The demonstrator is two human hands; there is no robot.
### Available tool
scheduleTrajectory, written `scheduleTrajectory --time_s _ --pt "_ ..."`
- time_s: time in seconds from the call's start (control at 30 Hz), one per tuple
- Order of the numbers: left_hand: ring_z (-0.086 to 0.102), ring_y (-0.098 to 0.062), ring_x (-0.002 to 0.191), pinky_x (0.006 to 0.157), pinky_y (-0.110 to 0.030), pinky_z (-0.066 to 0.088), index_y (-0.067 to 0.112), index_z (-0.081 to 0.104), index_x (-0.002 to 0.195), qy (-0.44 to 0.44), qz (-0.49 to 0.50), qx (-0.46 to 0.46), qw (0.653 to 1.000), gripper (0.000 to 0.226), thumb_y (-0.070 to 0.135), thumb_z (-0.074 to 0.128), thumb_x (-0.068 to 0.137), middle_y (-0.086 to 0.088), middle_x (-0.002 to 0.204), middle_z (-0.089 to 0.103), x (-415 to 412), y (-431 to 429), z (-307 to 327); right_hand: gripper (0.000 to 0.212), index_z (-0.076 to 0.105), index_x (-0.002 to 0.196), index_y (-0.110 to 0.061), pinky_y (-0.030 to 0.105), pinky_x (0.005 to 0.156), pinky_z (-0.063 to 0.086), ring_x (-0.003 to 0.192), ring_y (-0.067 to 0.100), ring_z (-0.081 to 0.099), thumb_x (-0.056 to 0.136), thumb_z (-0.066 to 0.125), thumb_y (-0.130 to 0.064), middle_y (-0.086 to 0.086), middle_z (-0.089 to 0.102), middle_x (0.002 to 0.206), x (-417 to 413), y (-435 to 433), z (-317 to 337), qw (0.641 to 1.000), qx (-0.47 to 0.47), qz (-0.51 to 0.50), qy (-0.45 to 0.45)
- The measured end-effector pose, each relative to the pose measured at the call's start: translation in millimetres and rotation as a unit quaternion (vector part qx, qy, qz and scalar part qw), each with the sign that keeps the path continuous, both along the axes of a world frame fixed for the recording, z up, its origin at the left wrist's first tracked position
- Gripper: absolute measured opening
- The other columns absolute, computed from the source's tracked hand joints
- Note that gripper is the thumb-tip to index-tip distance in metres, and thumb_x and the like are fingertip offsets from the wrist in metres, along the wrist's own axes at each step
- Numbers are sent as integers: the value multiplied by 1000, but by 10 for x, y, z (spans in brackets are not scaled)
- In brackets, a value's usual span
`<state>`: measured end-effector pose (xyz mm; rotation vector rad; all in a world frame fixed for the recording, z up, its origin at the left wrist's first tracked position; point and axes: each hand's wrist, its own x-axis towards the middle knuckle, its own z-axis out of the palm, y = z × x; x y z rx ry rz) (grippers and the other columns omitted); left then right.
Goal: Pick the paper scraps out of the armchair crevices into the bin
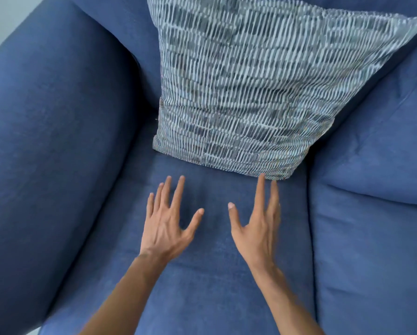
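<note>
- Paper scraps do not show anywhere on the blue armchair (pixel 57 141); its crevices lie in shadow, so I cannot tell what sits inside them.
- Seat cushion (pixel 214 274) runs between the left armrest and a padded section (pixel 371 238) on the right, with a dark seam along each side.
- Patterned pillow (pixel 239 88), striped pale and grey, stands on the seat and leans on the backrest.
- Left hand (pixel 166 228) is spread wide, fingers splayed, palm down over the seat, holding nothing.
- Right hand (pixel 258 226) is wide too and empty, turned partly on edge, its longest fingertips (pixel 261 180) at the pillow's lower edge; whether they touch is unclear.
</note>
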<state>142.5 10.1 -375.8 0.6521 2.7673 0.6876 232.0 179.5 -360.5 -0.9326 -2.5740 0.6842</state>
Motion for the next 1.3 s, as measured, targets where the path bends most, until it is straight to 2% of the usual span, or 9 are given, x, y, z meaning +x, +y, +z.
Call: scheduleTrajectory --time_s 0.17,0.3,0.53,0.77,1.13,1.3 --pt "-1 -24 154 124 -49 1 33 5 159 11 -46 -98 994 78 70 22 92 -2 167 0 119 -120 -332 83 17 162 -25 54 123 19 153 38 19 92 47 -60 13 20 166 198 -183 -449 990 40 4 -132" --pt "-2 -25 154 122 -54 -1 32 5 159 21 -41 -102 994 77 68 24 94 -2 167 -1 156 -110 -463 78 20 161 -29 52 124 13 154 36 14 93 39 -63 11 18 167 197 -194 -625 984 70 0 -164" --pt "-3 -24 154 118 -64 -4 35 -1 159 21 -36 -131 991 75 71 16 94 0 167 -6 154 -96 -521 79 12 162 -29 53 125 10 156 36 7 96 27 -69 12 11 169 203 -200 -741 977 86 9 -195" --pt "-2 -24 154 113 -72 1 34 1 159 29 -39 -149 988 75 70 17 95 0 167 -4 144 -82 -549 79 11 162 -27 55 124 11 156 36 5 96 27 -67 13 9 169 197 -210 -792 975 92 9 -201" --pt "2 -25 154 114 -71 2 34 4 159 44 -38 -149 987 75 70 18 94 -1 167 1 144 -83 -571 79 12 162 -27 55 124 12 156 35 5 96 29 -67 12 10 169 198 -197 -801 973 103 6 -208" --pt "0 -24 154 115 -69 1 35 3 159 44 -43 -140 988 75 70 18 94 -1 167 -2 146 -104 -569 76 17 161 -26 51 126 11 156 33 10 97 34 -63 10 15 168 175 -205 -579 975 59 20 -212"
